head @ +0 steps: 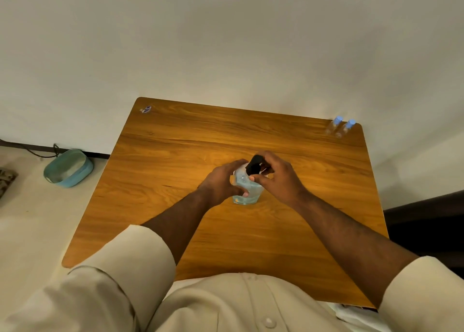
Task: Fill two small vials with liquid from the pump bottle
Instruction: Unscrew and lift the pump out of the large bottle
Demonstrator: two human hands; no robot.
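Observation:
A clear pump bottle point(247, 192) holding pale blue liquid stands upright in the middle of the wooden table point(175, 143). My left hand point(222, 183) wraps around the bottle's left side. My right hand point(278, 178) grips the black pump head point(254, 167) on top of it. Two small clear vials with blue caps, one point(335, 124) beside the other point(346, 128), stand at the table's far right corner, well away from both hands.
A small blue and white wrapper point(145, 109) lies at the table's far left corner. A teal basin point(67, 168) sits on the floor to the left, with a dark cable along the wall. Dark furniture point(426, 221) stands to the right of the table.

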